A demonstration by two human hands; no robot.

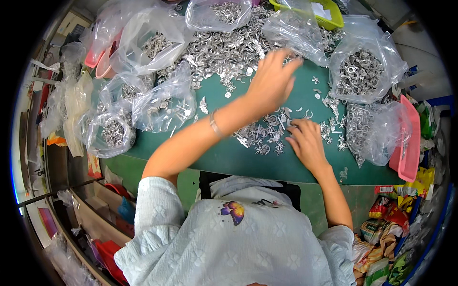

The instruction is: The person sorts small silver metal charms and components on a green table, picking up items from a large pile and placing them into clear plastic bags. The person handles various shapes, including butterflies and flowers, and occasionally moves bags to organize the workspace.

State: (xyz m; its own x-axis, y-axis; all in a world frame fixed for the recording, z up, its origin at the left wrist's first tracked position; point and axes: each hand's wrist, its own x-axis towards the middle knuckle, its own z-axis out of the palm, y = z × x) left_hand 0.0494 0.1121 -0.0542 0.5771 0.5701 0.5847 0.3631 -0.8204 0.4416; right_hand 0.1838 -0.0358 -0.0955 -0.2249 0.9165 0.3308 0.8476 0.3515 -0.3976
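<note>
My left hand (272,81) reaches over the front edge of a big heap of small silver metal charms (224,50), close to a clear plastic bag (293,35). Motion blurs its fingers, so whether anything is in them does not show. Nearer to me lies a smaller spread of silver charms (262,136), with flower shapes, rings and thin bars among them. At the right side of this spread my right hand (307,143) rests on the green tabletop (214,159), fingers apart and fingertips among the pieces.
Clear bags of metal pieces stand at the left (112,131) and at the right (360,71). A pink tray (408,143) sits by the right edge, and a yellow-green basket (331,16) at the back. Coloured packages (381,229) are piled below on the right.
</note>
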